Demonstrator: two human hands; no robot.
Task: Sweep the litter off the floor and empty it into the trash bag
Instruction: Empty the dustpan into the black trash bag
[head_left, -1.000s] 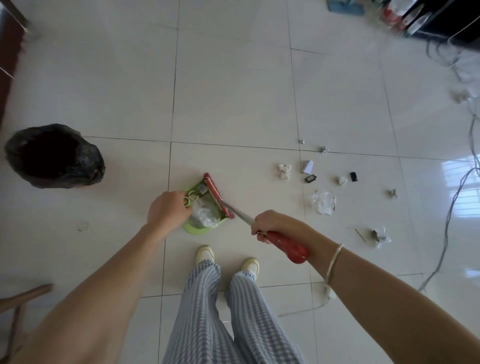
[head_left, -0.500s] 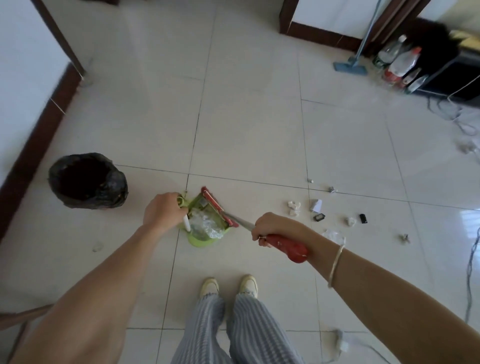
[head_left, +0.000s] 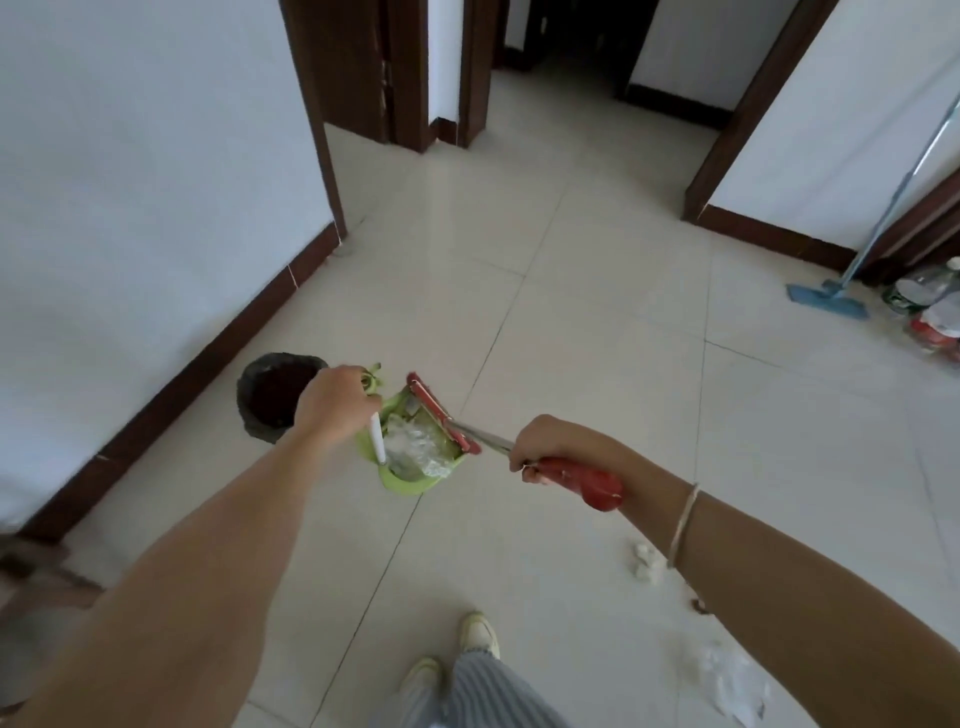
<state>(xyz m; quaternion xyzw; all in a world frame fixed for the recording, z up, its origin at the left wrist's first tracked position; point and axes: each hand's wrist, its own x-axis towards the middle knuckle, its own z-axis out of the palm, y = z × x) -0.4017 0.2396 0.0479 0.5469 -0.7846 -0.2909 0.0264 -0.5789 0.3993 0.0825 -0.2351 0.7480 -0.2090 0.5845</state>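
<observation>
My left hand (head_left: 336, 402) grips the handle of a green dustpan (head_left: 410, 480), lifted off the floor and holding crumpled clear plastic and scraps. My right hand (head_left: 550, 447) grips the red handle of a small sweeper (head_left: 587, 480); its red head (head_left: 441, 415) rests across the dustpan's mouth. The black trash bag (head_left: 275, 395), open at the top, stands by the wall just left of and behind my left hand. White litter (head_left: 647, 564) and a crumpled plastic piece (head_left: 727, 680) lie on the floor at lower right, partly hidden by my right forearm.
A white wall with a dark baseboard (head_left: 208, 364) runs along the left. Doorways open ahead. A blue flat mop (head_left: 826, 301) leans at the right beside plastic bottles (head_left: 930, 312). My feet (head_left: 478, 636) stand on pale tiles at the bottom.
The dustpan and sweeper have lifted off the floor and moved left toward the trash bag. The view has tilted up, and most of the scattered litter has dropped out of sight.
</observation>
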